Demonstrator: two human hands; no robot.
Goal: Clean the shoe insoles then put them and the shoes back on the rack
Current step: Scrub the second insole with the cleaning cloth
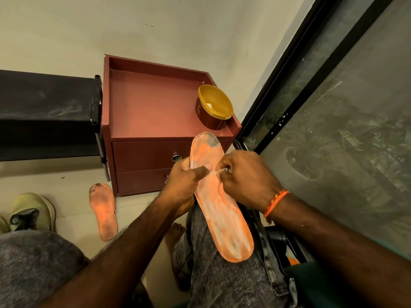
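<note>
- Where the person's right knee rises in grey trousers, one orange insole (222,210) lies lengthwise along the thigh, heel end nearest the camera, toe end pointing toward the cabinet; its upper face is smeared with white streaks, with a grey patch at the toe.
- Left hand (184,185): grips the insole's left edge near mid-length, thumb laid across the top face, fingers curled beneath.
- Right hand (244,176): fingers curled tight, pinching a small white object (219,172) against the insole surface; what the object is cannot be told. An orange thread band (275,202) circles this wrist.
- Second orange insole (103,211): flat on the pale floor, left of the cabinet's base, grimy and dark at the toe, apart from both hands.
- Shoe (33,210), pale green with a dark opening: on the floor at far left, near the second insole.
- Reddish-brown cabinet (151,103): two drawers, raised rim round its top.
- Round tub (214,107), yellow-rimmed with dark red sides: on the cabinet top at its right front corner, open, something white inside.
- Black rack (44,112): just beside the cabinet's left side.
- Dark-framed glass panel (333,107): along the right.
</note>
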